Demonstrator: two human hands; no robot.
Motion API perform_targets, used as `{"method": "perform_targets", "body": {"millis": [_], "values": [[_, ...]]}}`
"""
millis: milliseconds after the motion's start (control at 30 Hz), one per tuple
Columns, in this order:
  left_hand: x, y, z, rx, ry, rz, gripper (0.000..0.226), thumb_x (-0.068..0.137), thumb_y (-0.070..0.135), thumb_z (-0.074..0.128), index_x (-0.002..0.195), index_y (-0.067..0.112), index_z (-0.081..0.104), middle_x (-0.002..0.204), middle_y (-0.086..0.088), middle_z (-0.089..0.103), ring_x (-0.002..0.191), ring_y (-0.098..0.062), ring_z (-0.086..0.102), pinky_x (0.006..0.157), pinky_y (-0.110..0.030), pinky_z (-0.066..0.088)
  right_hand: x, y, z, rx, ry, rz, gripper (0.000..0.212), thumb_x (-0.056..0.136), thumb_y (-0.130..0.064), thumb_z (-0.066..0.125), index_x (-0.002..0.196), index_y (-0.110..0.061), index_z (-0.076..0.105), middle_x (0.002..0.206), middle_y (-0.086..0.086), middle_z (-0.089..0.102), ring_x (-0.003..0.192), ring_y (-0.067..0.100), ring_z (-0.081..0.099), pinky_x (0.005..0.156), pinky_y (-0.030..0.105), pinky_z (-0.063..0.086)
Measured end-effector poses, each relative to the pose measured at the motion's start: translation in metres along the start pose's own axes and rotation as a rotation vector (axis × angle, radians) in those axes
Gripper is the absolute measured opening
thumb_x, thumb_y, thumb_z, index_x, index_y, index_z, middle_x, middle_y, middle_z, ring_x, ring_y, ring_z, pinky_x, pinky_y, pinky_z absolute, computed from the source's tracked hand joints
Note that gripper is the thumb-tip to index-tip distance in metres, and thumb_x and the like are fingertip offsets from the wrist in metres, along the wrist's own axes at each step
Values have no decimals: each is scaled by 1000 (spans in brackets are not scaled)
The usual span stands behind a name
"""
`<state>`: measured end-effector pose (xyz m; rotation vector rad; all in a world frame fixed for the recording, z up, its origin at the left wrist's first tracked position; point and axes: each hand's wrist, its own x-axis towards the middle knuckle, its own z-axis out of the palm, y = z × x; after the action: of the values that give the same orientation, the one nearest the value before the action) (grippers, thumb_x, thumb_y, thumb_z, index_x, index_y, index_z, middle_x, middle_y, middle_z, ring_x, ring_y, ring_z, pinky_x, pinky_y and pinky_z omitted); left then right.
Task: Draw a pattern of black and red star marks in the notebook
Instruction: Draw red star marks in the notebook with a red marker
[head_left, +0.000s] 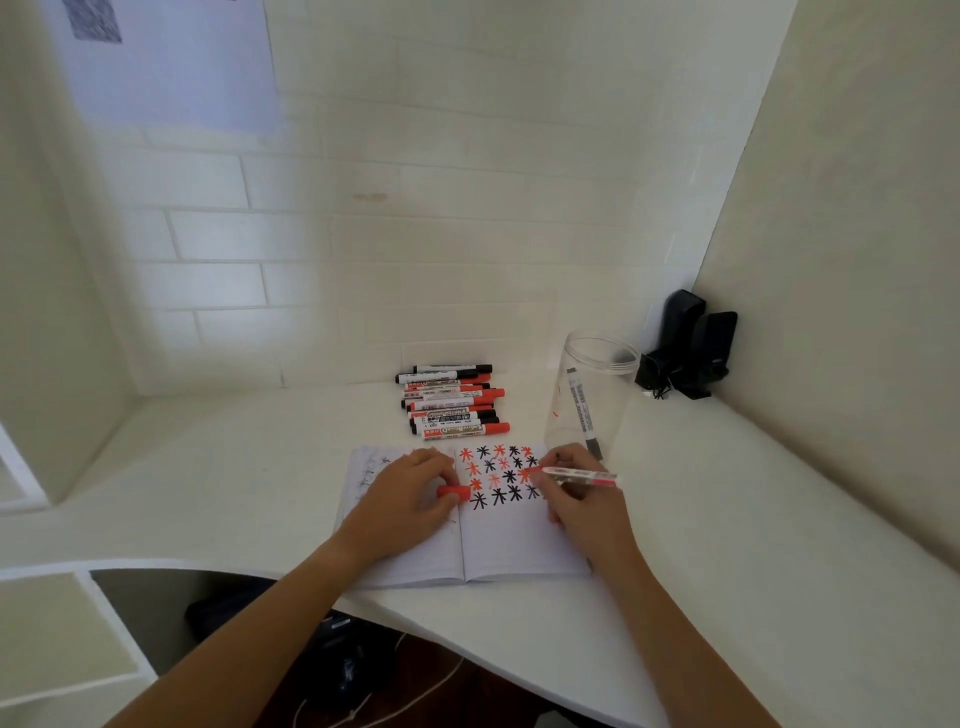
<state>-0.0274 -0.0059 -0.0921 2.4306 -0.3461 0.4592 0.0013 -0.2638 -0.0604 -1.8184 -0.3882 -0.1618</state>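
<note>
An open notebook (511, 545) lies on the white desk in front of me. Its right page carries several rows of red and black star marks (501, 473). My right hand (582, 493) grips a red marker (576, 475), which lies nearly level with its red tip pointing left onto the right end of the star rows. My left hand (405, 499) rests on the left page and holds the marker's red cap (451, 491) between its fingers, close to the spine.
A pile of several red and black markers (452, 400) lies behind the notebook. A clear plastic jar (589, 395) with one marker inside stands to the right. Black devices (685, 348) sit in the back right corner. The desk's curved front edge (208, 564) runs beneath my forearms.
</note>
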Motion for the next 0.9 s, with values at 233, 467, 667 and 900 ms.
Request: {"method": "perform_targets", "body": {"millis": [233, 467, 667, 900], "values": [[-2, -5, 0, -50, 55, 16, 16, 94, 23, 67, 106, 34, 67, 101, 19, 59, 99, -4, 55, 85, -28, 49, -7, -5, 22, 12, -134, -53, 6, 99, -23, 63, 98, -22, 69, 75, 1, 72, 54, 25, 67, 56, 28, 51], [-1, -5, -1, -77, 30, 23, 18, 95, 21, 65, 106, 35, 66, 99, 21, 61, 97, -9, 58, 84, -29, 50, -7, -5, 27, 18, -170, -45, 8, 99, -8, 63, 93, -14, 65, 59, 4, 64, 49, 26, 61, 53, 29, 49], [-1, -5, 1, -39, -6, 84, 21, 96, 22, 62, 104, 41, 61, 101, 23, 57, 100, -6, 54, 86, -20, 45, -5, -5, 36, -76, -274, -93, 14, 96, -28, 72, 96, -18, 63, 62, 3, 69, 51, 20, 66, 58, 30, 57], [-1, -6, 3, -64, 30, 39, 18, 97, 23, 61, 106, 39, 58, 100, 22, 60, 95, -7, 57, 82, -26, 50, 1, -4, 24, 225, -157, 119, 6, 99, -24, 69, 101, -19, 67, 77, 9, 71, 54, 24, 59, 51, 27, 47]]}}
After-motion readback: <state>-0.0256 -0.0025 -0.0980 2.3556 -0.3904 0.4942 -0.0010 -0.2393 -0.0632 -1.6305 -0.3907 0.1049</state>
